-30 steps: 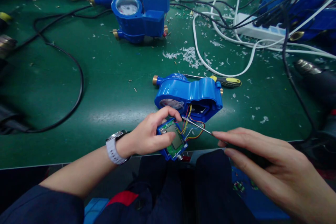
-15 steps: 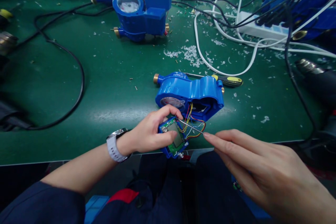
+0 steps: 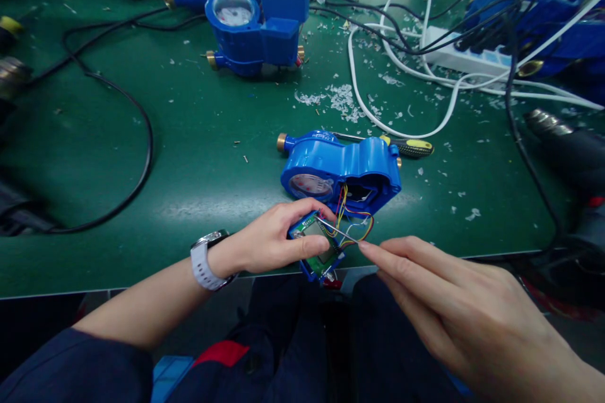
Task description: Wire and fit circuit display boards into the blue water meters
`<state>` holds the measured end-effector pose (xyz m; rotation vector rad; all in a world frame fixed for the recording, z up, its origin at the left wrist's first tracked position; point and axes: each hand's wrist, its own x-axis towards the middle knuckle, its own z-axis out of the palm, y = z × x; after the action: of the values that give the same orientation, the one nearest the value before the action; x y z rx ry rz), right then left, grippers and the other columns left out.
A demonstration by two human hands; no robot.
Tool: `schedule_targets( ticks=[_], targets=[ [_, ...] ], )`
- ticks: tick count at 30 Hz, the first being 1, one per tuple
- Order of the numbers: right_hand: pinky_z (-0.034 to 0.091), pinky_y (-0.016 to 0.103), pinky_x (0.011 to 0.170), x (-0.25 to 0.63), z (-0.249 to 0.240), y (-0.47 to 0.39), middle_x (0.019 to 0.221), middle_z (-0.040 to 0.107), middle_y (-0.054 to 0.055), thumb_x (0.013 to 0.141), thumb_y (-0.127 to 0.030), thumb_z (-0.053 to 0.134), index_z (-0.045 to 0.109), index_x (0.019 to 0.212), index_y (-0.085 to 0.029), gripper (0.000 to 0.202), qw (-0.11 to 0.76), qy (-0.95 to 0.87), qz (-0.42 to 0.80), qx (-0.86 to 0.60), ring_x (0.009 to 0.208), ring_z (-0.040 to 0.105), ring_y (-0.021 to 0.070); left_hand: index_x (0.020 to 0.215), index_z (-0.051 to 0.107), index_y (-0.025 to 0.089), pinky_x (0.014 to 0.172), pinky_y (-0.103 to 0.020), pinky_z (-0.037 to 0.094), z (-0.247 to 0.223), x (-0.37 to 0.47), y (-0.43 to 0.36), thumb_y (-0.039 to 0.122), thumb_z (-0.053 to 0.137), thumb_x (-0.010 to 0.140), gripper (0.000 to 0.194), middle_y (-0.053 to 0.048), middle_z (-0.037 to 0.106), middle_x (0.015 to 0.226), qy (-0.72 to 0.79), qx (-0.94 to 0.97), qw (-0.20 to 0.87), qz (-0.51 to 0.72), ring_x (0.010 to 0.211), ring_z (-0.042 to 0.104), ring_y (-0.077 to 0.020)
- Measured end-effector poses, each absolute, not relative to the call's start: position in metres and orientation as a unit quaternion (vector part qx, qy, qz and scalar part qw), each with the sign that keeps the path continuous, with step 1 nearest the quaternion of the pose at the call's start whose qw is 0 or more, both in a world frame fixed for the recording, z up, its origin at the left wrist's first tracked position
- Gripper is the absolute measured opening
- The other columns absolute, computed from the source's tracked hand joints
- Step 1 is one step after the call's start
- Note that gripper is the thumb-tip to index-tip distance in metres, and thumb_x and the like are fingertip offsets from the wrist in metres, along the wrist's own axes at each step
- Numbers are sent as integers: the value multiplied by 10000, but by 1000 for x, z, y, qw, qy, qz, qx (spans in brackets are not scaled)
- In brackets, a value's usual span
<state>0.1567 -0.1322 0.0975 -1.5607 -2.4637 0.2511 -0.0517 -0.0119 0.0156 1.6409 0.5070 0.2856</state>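
My left hand [image 3: 278,236] is closed round a green circuit board [image 3: 316,258] with a small grey display, set in a blue frame, at the table's front edge. Between finger and thumb of my right hand [image 3: 454,302] is a thin metal rod [image 3: 343,233], perhaps a screwdriver shaft; its handle is hidden in the hand. The rod's tip reaches the upper edge of the board, close to my left fingertips. Red, yellow and other coloured wires [image 3: 344,201] run from the board into the open box of a blue water meter [image 3: 326,154], which lies just beyond.
Behind that meter lies a yellow-black screwdriver [image 3: 416,148]. Another blue meter [image 3: 236,31] stands farther back with its lid up. White plastic shavings [image 3: 343,101] litter the table. A white cable [image 3: 354,75], a power strip [image 3: 466,53] and a power drill [image 3: 567,145] occupy the right side.
The rod's tip and my right hand have shifted slightly left. The board has turned a little, and my left thumb now reaches farther right across its display.
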Motion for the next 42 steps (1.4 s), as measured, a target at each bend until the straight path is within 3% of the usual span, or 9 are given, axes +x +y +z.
schedule_targets(
  ticks=[6, 10, 15, 27, 37, 42],
  targets=[
    [542, 208, 668, 160, 97, -137, 1058, 682, 62, 952, -107, 455, 578, 1220, -194, 308, 160, -791, 169, -565, 829, 694, 133, 1000, 600, 142, 760, -291, 467, 18, -49, -10, 392, 578, 881, 278, -51, 665, 955, 237, 715, 648, 116, 844, 594, -182],
    [540, 222, 692, 161, 91, -137, 1079, 671, 42, 948, -117, 483, 575, 1219, -226, 306, 159, -777, 190, -579, 849, 688, 131, 1004, 631, 136, 730, -286, 471, 14, -48, -11, 388, 483, 934, 300, -44, 677, 914, 255, 685, 673, 114, 796, 601, -172],
    [542, 229, 735, 162, 89, -138, 1116, 660, 49, 943, -108, 492, 553, 1257, -232, 342, 158, -771, 194, -586, 903, 679, 134, 985, 681, 142, 825, -303, 470, 11, -49, -11, 341, 389, 969, 354, -55, 720, 1009, 275, 671, 674, 142, 905, 632, -188],
    [554, 227, 729, 161, 90, -140, 1118, 676, 50, 941, -78, 465, 557, 1242, -198, 337, 134, -805, 145, -559, 888, 693, 135, 965, 698, 125, 776, -282, 470, 13, -50, -11, 235, 334, 949, 381, -47, 742, 970, 299, 692, 638, 159, 852, 644, -175],
    [588, 271, 641, 154, 88, -138, 1039, 693, 88, 930, -50, 425, 569, 1210, -129, 325, 109, -833, 66, -538, 828, 709, 177, 1008, 683, 146, 884, -303, 452, 16, -49, -13, 277, 329, 977, 379, -47, 727, 1031, 297, 713, 616, 154, 959, 637, -190],
    [579, 279, 630, 153, 86, -143, 1040, 695, 113, 907, -24, 432, 563, 1231, -90, 355, 88, -842, 31, -531, 832, 709, 194, 1137, 614, 137, 720, -293, 476, 18, -52, -12, 454, 552, 886, 409, -57, 701, 987, 266, 734, 614, 116, 812, 630, -192]
  ],
)
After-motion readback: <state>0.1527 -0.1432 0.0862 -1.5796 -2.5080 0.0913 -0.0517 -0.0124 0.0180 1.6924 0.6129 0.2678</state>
